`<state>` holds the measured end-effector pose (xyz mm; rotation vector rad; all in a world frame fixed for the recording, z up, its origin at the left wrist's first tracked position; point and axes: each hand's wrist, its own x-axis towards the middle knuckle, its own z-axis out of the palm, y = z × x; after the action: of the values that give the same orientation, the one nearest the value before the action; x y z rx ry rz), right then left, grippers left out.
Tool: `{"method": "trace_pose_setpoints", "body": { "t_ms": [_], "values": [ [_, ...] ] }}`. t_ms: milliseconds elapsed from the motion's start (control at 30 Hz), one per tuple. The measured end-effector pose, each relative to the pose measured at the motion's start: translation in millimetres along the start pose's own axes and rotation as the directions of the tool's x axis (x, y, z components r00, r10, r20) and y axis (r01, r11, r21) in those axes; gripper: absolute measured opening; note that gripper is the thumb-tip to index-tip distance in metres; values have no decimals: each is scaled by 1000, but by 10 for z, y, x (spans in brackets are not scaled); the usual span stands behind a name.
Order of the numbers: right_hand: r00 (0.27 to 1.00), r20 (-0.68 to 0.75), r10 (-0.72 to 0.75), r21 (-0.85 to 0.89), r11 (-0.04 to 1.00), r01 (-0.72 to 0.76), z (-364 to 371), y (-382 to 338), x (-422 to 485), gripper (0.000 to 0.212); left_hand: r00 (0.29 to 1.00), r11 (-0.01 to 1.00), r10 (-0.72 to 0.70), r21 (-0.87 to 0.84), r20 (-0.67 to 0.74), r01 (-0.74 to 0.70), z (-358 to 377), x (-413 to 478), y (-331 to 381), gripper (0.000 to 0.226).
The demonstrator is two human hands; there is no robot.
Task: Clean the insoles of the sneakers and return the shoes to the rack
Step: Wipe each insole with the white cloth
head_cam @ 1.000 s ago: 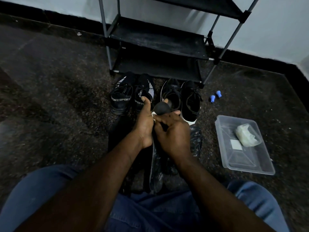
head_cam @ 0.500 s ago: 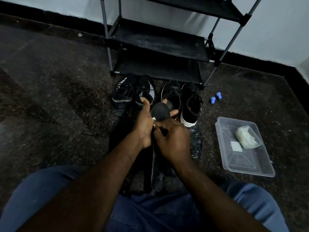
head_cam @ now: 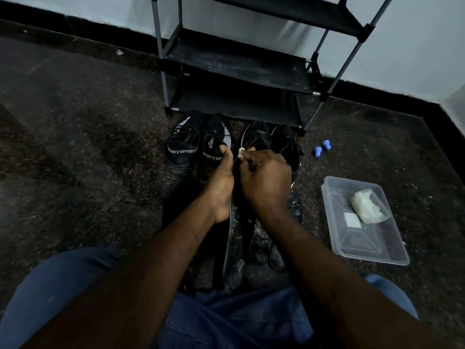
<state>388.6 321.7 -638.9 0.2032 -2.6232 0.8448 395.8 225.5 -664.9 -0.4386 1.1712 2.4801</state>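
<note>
The dark insole (head_cam: 235, 172) is held on edge above the floor (head_cam: 95, 147), its long axis pointing away toward the sneakers (head_cam: 186, 149) and rack (head_cam: 236, 71). The left hand (head_cam: 221, 183) grips its left face. The right hand (head_cam: 266, 183) curls its fingers (head_cam: 254, 159), pinching a white wipe (head_cam: 240, 154) against the far end.

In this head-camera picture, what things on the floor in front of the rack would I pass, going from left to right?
Black sneakers lettered SPORT → plain black sneakers → two small blue pieces → clear plastic tub. The left hand and right hand overlap the shoes, so I skip them.
</note>
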Motion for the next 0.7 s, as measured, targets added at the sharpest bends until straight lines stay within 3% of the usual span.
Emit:
{"method": "trace_pose_setpoints", "body": {
  "t_ms": [200, 400, 533, 700],
  "values": [
    [979, 81, -187, -157, 968, 198, -141, 236, 47, 28, 1000, 1000, 6, -27, 28, -5, 3, -12, 10, 71],
    [962, 124, -242, -209, 942, 263, -253, 405, -105, 26, 999, 999, 20, -50, 45, -18, -10, 7, 76, 59],
    [962, 114, -246, -151, 953, 262, -230, 415, -294, 20, 999, 998, 34, -50, 26, -33, -56, 25, 94, 62],
    [989, 42, -142, -144, 979, 147, -223, 303, -173, 27, 999, 1000, 19, -19, 31, -19, -55, 21, 38, 71]
  ]
}}
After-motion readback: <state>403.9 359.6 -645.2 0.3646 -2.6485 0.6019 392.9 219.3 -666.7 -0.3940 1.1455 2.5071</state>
